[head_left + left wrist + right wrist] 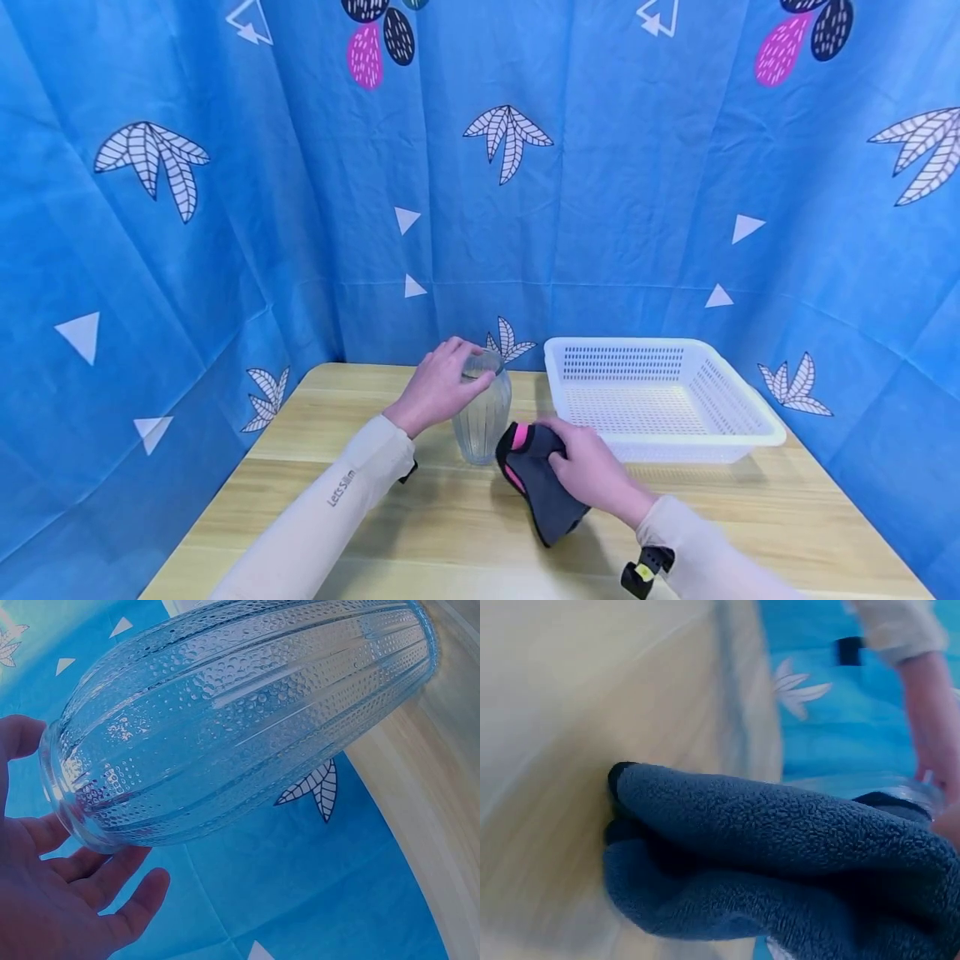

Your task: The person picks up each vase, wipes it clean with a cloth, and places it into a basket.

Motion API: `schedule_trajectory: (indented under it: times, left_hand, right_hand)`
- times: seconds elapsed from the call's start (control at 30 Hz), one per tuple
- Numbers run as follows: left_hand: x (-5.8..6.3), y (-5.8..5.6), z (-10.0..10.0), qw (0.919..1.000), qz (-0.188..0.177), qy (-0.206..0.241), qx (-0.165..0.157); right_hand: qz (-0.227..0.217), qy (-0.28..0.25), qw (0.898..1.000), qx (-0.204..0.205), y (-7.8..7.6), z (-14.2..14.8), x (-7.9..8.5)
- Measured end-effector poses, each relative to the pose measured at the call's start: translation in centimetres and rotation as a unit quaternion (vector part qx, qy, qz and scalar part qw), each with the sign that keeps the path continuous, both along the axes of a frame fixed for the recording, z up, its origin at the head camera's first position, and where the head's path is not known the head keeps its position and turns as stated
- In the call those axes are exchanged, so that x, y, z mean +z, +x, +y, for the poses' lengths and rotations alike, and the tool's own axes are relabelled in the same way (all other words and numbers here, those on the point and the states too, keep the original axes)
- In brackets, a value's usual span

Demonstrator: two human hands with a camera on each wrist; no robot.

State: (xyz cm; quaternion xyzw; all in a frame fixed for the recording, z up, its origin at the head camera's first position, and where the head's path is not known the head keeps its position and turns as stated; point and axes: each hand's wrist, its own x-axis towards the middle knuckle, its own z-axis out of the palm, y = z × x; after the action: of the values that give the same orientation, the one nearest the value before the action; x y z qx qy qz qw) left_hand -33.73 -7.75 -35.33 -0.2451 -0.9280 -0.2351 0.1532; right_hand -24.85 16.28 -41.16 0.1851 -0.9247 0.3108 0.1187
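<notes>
Head view: we have the left hand (442,385) curled at the rim of a ribbed glass vase (480,425) on the wooden table (442,542), right hand (596,467) clamped on a bunched dark-grey cloth (543,492) just beside it. White perforated basket (652,452) sits beyond the right hand, probably limiting its reach; blue curtain (630,208) behind. Left wrist: thumb and fingers straddle the rim; we judge a cloth nudge could tip the smooth glass. Right wrist: fleecy folds dominate; finger placement we can't tell.

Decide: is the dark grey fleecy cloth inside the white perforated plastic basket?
No, the right hand holds the cloth over the wooden table, outside the basket.
</notes>
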Motion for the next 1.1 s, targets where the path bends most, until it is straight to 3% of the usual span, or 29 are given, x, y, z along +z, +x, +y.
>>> schedule_trajectory:
  times: [0.07,0.17,0.3,0.43,0.53,0.6,0.7,0.83,0.93,1.03,1.1]
  left_hand:
    - [0.0,0.0,0.0,1.0,-0.002,0.002,-0.001]
    - [0.0,0.0,0.0,1.0,-0.003,0.006,0.0]
    - [0.0,0.1,0.0,1.0,-0.002,0.008,0.002]
    - [0.0,0.1,0.0,1.0,-0.008,0.005,0.001]
    - [-0.1,0.1,0.1,0.9999,-0.011,0.006,0.001]
    - [-0.2,0.1,0.2,0.9999,-0.012,0.008,0.001]
    - [-0.3,0.0,0.2,0.9999,-0.013,0.01,0.001]
    - [-0.5,0.0,0.1,0.9998,-0.015,0.009,0.0]
    - [-0.5,-0.1,0.1,0.9999,-0.012,0.01,-0.003]
    - [-0.4,-0.1,0.1,0.9999,-0.01,0.013,-0.004]
    - [-0.3,-0.1,0.1,0.9999,-0.01,0.012,-0.002]
  right_hand:
    - [0.043,0.06,0.997,-0.002,0.0,0.0,-0.7]
    - [0.113,0.138,0.984,0.001,0.1,-0.1,-1.5]
    - [0.182,0.235,0.955,-0.019,0.0,-0.6,-2.7]
    - [0.219,0.322,0.92,-0.049,0.1,-1.4,-4.2]
    - [0.235,0.339,0.908,-0.067,0.4,-1.9,-5.0]
    - [0.233,0.325,0.914,-0.072,0.4,-2.1,-5.0]
    - [0.198,0.28,0.938,-0.054,0.2,-2.1,-4.4]
    - [0.115,0.185,0.976,-0.018,0.0,-1.7,-2.6]
    - [0.036,0.097,0.995,-0.012,-0.1,-1.3,-0.7]
    - [-0.047,-0.013,0.999,-0.004,-0.7,-0.9,0.9]
    - [-0.104,-0.088,0.991,0.017,-1.0,-0.6,1.3]
